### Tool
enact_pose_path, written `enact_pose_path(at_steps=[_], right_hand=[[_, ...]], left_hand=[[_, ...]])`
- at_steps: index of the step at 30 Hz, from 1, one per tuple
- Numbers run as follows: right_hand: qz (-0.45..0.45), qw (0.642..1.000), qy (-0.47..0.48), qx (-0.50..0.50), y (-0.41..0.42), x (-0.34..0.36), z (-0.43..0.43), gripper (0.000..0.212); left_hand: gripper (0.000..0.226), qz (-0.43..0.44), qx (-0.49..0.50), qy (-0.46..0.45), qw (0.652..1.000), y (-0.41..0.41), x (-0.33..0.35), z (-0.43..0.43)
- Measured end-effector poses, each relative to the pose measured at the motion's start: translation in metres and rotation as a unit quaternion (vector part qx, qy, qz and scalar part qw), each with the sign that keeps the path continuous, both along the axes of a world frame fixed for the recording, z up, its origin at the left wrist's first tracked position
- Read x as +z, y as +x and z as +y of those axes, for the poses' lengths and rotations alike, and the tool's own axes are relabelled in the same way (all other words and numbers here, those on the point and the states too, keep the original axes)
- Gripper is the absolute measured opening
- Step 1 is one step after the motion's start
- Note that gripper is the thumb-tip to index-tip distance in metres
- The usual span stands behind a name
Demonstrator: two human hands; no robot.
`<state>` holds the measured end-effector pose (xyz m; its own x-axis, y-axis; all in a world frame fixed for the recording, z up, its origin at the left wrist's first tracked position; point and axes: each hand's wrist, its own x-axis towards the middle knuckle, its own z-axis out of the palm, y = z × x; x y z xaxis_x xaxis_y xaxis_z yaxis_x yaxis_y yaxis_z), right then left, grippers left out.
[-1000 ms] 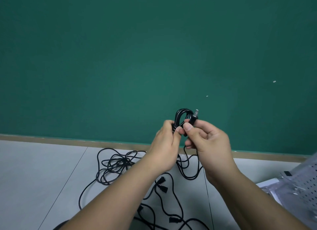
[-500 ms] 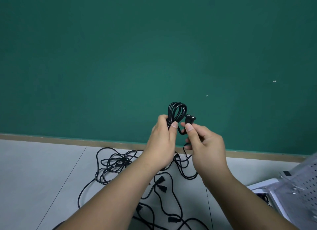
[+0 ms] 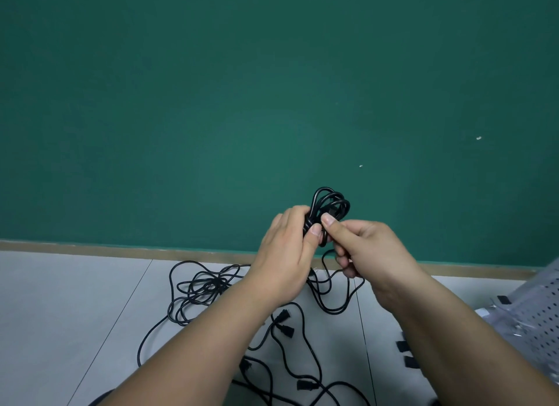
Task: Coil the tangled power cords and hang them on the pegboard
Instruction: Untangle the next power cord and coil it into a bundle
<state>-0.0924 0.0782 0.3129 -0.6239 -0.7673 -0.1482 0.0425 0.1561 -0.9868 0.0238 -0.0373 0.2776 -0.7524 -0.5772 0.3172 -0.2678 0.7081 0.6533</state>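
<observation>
gripping coil [image 3: 331, 201] with left hand [image 3: 284, 251], fingers [image 3: 316, 230] curled round its waist; pinching cord end [image 3: 332, 213] against coil with right hand [image 3: 367, 251]; holding coil up before wall [image 3: 211, 103] | leaving other cords [image 3: 208, 286] tangled on floor [image 3: 60, 315] | judging cord light, limp, springy; favouring hold at bundled waist, not loops

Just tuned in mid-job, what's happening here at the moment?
A person is bundling one black power cord. The left hand grips the coil, held up in front of the green wall, and the right hand pinches a strand right at that coil. More cords lie tangled on the floor below. The pegboard is at the right edge; no cord shows on it.
</observation>
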Motion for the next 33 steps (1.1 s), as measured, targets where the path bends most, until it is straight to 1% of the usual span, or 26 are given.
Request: enact_pose_path(at_steps=[3,7,8,10,11,14,16,17,21,24,26,27,29,31,33], right_hand=[[-0.063,0.998,0.009,0.022,-0.007,0.003,0.004,0.04],[-0.117,0.993,0.002,-0.017,-0.002,-0.002,0.004,0.041],[-0.14,0.99,-0.015,-0.028,-0.001,-0.003,0.004,0.04],[-0.19,0.979,-0.067,-0.028,0.001,-0.003,0.003,0.046],[-0.199,0.975,-0.094,-0.021,0.003,-0.003,0.003,0.045],[-0.222,0.961,-0.163,-0.022,0.015,-0.003,0.001,0.034],[-0.26,0.946,-0.191,-0.036,0.023,-0.002,0.0,0.032],[-0.278,0.939,-0.2,-0.041,0.025,-0.002,0.0,0.033],[-0.323,0.922,-0.21,-0.046,0.023,-0.002,-0.001,0.033],[-0.347,0.913,-0.207,-0.056,0.02,-0.002,-0.002,0.029],[-0.342,0.914,-0.205,-0.074,0.017,-0.002,-0.004,0.027],[-0.324,0.92,-0.202,-0.085,0.015,-0.003,-0.004,0.029],[-0.256,0.944,-0.181,-0.099,0.012,-0.005,-0.004,0.029],[-0.178,0.968,-0.153,-0.09,0.011,-0.004,-0.003,0.021],[-0.127,0.979,-0.144,-0.069,0.009,-0.001,-0.002,0.019]], left_hand=[[0.028,0.02,-0.018,0.018,0.999,0.0,0.001,0.006],[0.028,0.066,-0.019,0.061,0.996,-0.002,0.005,0.01],[0.029,0.078,-0.021,0.065,0.995,-0.003,0.005,0.01],[0.031,0.091,-0.029,0.076,0.993,-0.004,0.005,0.012],[0.032,0.095,-0.034,0.079,0.992,-0.005,0.004,0.014],[0.044,0.096,-0.041,0.079,0.991,-0.006,0.004,0.015],[0.052,0.085,-0.044,0.08,0.992,-0.006,0.004,0.014],[0.053,0.079,-0.046,0.083,0.992,-0.006,0.004,0.014],[0.043,0.067,-0.052,0.087,0.993,-0.007,0.004,0.014],[0.03,0.075,-0.045,0.087,0.992,-0.007,0.003,0.014],[0.022,0.078,-0.042,0.082,0.993,-0.006,0.003,0.016],[0.019,0.08,-0.042,0.079,0.993,-0.006,0.003,0.017],[0.018,0.083,-0.041,0.074,0.993,-0.008,0.004,0.019],[0.021,0.089,-0.035,0.077,0.992,-0.009,0.006,0.02],[0.021,0.1,-0.028,0.093,0.99,-0.01,0.007,0.021]])
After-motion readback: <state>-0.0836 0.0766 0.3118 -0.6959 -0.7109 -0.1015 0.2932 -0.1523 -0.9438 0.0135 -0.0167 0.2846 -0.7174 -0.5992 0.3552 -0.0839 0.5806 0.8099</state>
